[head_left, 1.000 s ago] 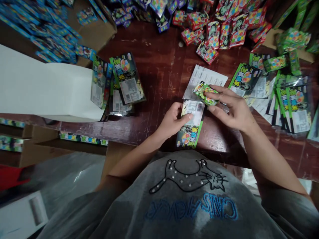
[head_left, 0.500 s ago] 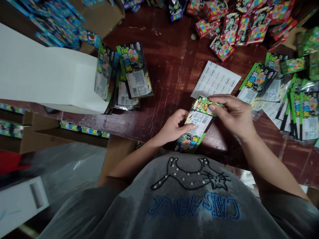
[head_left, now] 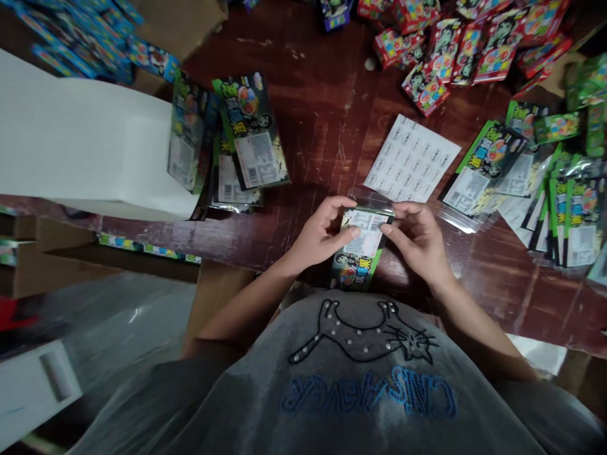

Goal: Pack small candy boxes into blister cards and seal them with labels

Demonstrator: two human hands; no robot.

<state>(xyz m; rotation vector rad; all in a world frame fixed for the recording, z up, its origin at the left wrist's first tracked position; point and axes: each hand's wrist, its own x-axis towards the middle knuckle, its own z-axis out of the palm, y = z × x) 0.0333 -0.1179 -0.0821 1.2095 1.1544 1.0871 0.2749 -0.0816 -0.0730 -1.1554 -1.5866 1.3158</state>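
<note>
A black and green candy packet [head_left: 363, 243] with a pale label and a clear flap at its top is between my hands, close to my shirt. My left hand [head_left: 325, 234] grips its left side, thumb on the label. On the packet's upper right corner, my right hand [head_left: 417, 237] is closed, thumb in front and fingers behind. Just beyond lies a white sheet of oval stickers [head_left: 412, 159]. No small green box shows at the packet's top now.
Finished-looking packets [head_left: 253, 133] lie at the left beside a white box [head_left: 95, 139]. More packets [head_left: 484, 167] are at the right. Red boxes [head_left: 443, 50], blue boxes [head_left: 85, 38] and green boxes [head_left: 588, 82] are heaped along the table's far side.
My right hand has moved left and down to the packet's corner. The small green box at the packet's top is out of sight, and the clear flap now shows there.
</note>
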